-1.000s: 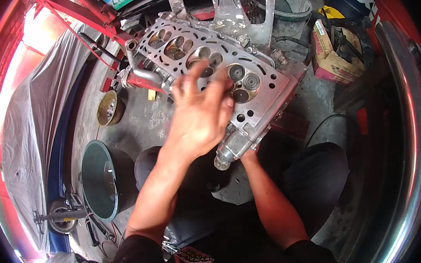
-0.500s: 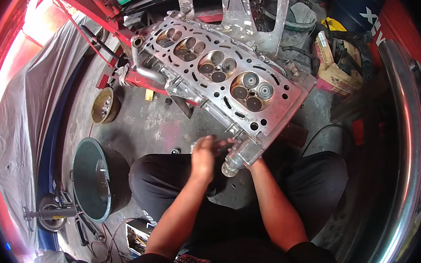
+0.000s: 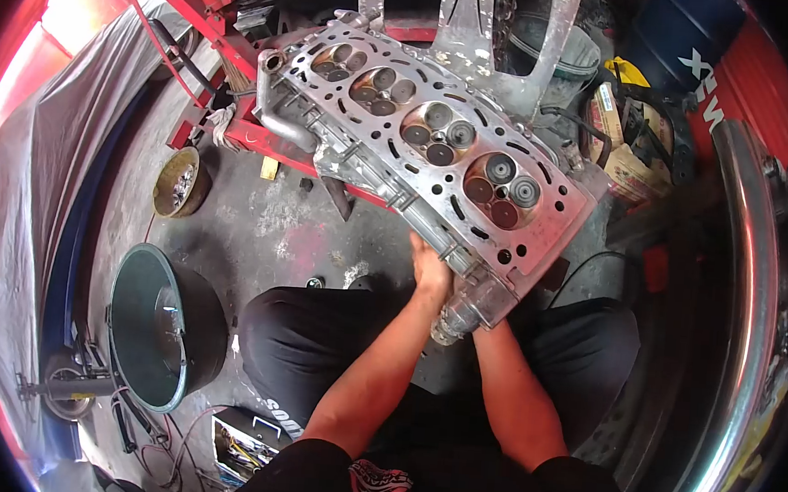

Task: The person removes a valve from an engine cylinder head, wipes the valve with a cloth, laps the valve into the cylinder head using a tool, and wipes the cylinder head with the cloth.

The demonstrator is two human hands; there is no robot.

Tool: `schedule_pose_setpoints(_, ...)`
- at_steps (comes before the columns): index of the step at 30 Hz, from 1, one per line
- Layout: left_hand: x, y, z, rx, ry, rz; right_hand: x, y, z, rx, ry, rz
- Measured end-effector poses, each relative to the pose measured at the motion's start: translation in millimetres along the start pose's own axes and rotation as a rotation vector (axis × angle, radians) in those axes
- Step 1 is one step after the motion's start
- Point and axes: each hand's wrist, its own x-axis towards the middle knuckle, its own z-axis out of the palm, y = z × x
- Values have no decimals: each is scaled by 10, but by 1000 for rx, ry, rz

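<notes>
An aluminium engine cylinder head (image 3: pixel 453 179) sits tilted in front of me, its flat face with several valves and combustion chambers turned up towards me. My left hand (image 3: pixel 431 269) grips its near left edge, with the fingers partly hidden under the casting. A stubby round housing (image 3: pixel 458 316) sticks out at the near corner, between my forearms. My right hand (image 3: pixel 488 337) reaches beneath that same end; only the wrist area shows, and its fingers are hidden. At the far left end a curved metal pipe (image 3: pixel 283 129) is attached.
A dark tub (image 3: pixel 188 346) and a small pan (image 3: pixel 179 183) stand on the floor at left. Red steel framing (image 3: pixel 168 11) rises behind them. A pale metal stand (image 3: pixel 506 80) is beyond the head. At lower left lies a box of tools (image 3: pixel 243 450). A shiny bar (image 3: pixel 745 298) runs along the right.
My left hand has moved from beside the round housing up to the cylinder head's left edge, fingers going under. The head appears further right and lower; the view has shifted too.
</notes>
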Motion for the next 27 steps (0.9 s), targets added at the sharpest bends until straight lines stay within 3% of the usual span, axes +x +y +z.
schedule_pose_setpoints(1,-84,-108,59,-90,-78,2,-19,-3,-49,0,17,-11)
schedule_pose_setpoints(2,-200,-254,114,-74,-130,138,-19,-6,-80,0,27,-19)
schedule_pose_setpoints(4,-323,-175,271,317,-50,609,-29,-2,-117,0,39,-34)
schedule_pose_setpoints(6,-312,60,226,323,60,192,-33,24,-140,5,53,-47)
schedule_pose_setpoints(8,-392,584,190,648,147,128,-27,17,-149,-4,62,-69)
schedule_pose_setpoints(9,-360,544,154,641,152,134,-20,7,-149,-6,72,-85)
schedule_pose_setpoints(11,-221,216,58,25,-62,-16,3,-18,-141,-10,83,-104)
schedule_pose_setpoints(13,-378,-402,37,760,-5,507,25,-48,-133,-14,92,-116)
schedule_pose_setpoints(14,-433,-352,93,547,-62,399,37,-63,-106,-6,92,-120)
schedule_pose_setpoints(15,-438,-307,103,471,-26,362,34,-59,-101,2,87,-124)
schedule_pose_setpoints(18,-26,-54,93,64,144,-5,49,-22,-132,27,71,-117)
schedule_pose_setpoints(20,-157,-127,167,165,93,-25,98,-51,-132,54,47,-105)
schedule_pose_setpoints(21,-310,-287,218,133,7,147,87,-48,-131,71,40,-97)
schedule_pose_setpoints(23,-378,-431,252,107,-94,303,65,-14,-139,112,15,-70)
schedule_pose_setpoints(25,-458,11,210,471,89,37,62,41,-161,168,-20,-41)
schedule_pose_setpoints(26,-323,196,177,151,85,-105,76,62,-153,209,-49,-16)
schedule_pose_setpoints(27,-190,141,93,124,95,-119,66,88,-166,225,-62,-8)
